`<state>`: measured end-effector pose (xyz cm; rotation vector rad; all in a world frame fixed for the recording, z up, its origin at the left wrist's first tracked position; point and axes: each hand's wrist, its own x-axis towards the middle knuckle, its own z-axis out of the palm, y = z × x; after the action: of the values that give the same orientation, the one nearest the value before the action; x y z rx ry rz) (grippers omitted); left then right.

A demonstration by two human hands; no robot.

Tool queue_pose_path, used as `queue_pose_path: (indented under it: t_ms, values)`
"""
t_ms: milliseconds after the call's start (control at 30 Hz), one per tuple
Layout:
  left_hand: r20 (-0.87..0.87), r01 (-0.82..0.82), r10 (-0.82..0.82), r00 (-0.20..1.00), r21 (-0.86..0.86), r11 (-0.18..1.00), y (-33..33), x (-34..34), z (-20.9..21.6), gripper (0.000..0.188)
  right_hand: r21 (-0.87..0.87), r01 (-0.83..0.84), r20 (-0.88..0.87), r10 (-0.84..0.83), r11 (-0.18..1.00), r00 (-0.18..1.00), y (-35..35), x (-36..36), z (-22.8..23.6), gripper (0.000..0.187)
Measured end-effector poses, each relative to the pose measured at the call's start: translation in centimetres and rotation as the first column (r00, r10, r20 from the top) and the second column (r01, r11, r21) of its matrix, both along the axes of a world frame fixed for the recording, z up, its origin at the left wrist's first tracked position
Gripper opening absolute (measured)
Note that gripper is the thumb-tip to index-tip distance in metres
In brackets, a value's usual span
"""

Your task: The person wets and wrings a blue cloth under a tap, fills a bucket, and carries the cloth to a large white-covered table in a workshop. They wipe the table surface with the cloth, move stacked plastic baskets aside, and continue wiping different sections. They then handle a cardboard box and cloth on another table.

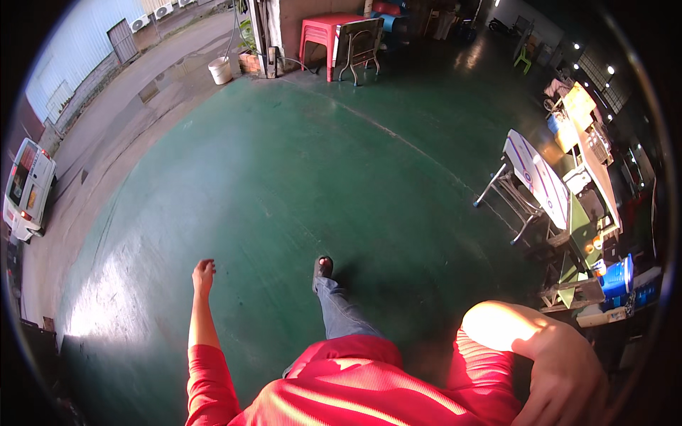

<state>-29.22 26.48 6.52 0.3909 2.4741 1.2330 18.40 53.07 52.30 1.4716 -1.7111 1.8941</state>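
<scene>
My left hand [204, 272] hangs at the end of an outstretched arm over the green floor [270, 206]. Its fingers are loosely bent, and I see nothing in them. On the lower right, my right hand [565, 376] is raised close to the camera with the elbow bent. Its fingers point down and run out of the picture, so whether they hold anything is hidden. Between the arms, one foot in a dark open-toed sandal [322, 268] is stretched forward on the floor.
To the right stand a folding table with a white patterned top [534, 174], a cluttered bench [597, 163] and a blue bucket [616, 275]. At the back are a red plastic table [328, 28] and a white bucket [220, 70]. A white vehicle [30, 186] is outside left.
</scene>
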Motion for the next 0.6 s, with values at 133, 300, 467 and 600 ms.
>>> queue_pose_path:
  t_ms: [133,300,467,600]
  values:
    - [0.043,0.019,-0.025,0.999,0.126,0.992,11.5,-15.0,-0.4,0.029,0.276,-0.171,-0.076,0.198,0.946,0.977,15.2,-16.8,-1.9,0.031]
    - [0.272,-0.153,0.283,0.920,-0.415,0.897,6.9,-13.6,-8.1,0.030,0.093,-0.399,-0.176,0.409,0.912,0.895,34.2,-36.7,-3.9,0.024]
    - [0.655,-0.006,0.701,0.281,-0.730,0.684,2.9,-10.4,-10.4,0.029,-0.248,-0.371,-0.160,0.340,0.895,0.927,47.9,-55.3,-6.7,0.019]
    - [0.612,0.028,0.777,0.148,-0.788,0.615,8.3,-27.6,-12.2,0.030,-0.078,-0.114,-0.047,0.111,0.990,0.993,53.3,-73.5,-4.9,0.023]
